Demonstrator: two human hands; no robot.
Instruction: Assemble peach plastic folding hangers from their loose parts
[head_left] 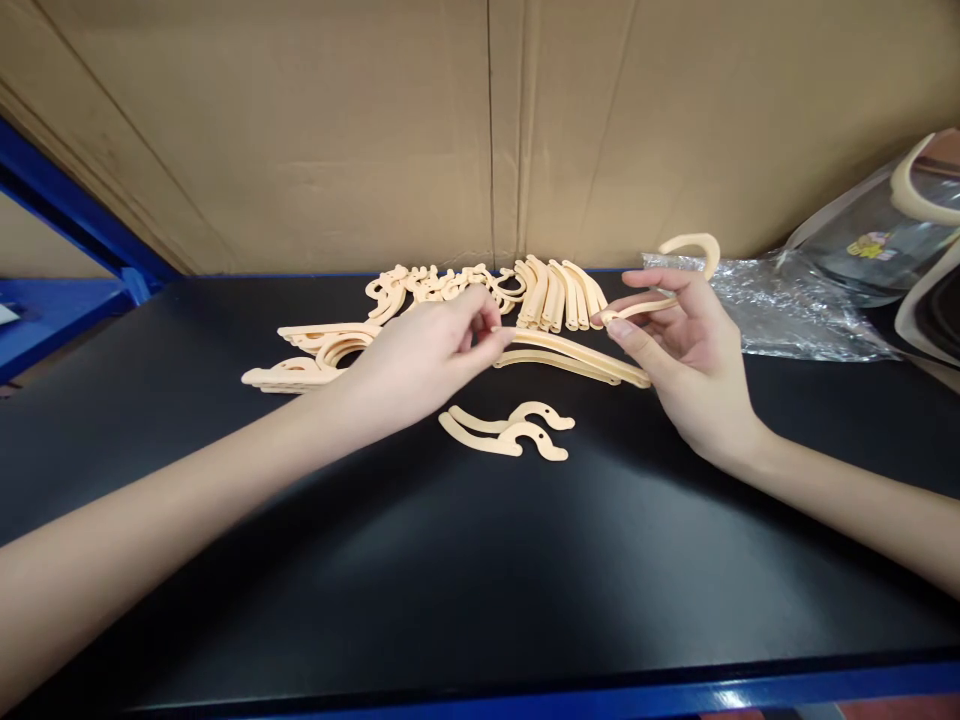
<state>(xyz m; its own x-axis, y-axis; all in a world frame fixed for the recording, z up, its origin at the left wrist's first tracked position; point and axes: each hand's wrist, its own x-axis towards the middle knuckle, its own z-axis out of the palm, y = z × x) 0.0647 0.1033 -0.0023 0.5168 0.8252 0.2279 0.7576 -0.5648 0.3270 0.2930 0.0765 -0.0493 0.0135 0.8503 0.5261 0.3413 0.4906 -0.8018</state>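
My right hand (697, 370) is closed in a pinch on a beige hanger hook (694, 245), its curved end pointing up above the fingers. My left hand (442, 345) has thumb and forefinger pressed together at the left end of a long curved hanger arm (577, 350). What sits between those fingertips is too small to make out. Just below that arm lies a second curved arm (555, 366) on the black table (480, 570). Closer to me, two flat hook-shaped hanger pieces (517, 432) lie side by side.
Left of centre are stacked hanger parts (296, 372), partly behind my left hand. Along the back lie small hook pieces (442, 285) and a row of curved arms (559, 293). Clear plastic wrap (795, 310) and a transparent bag (862, 230) are at right. A cardboard wall (337, 130) stands behind.
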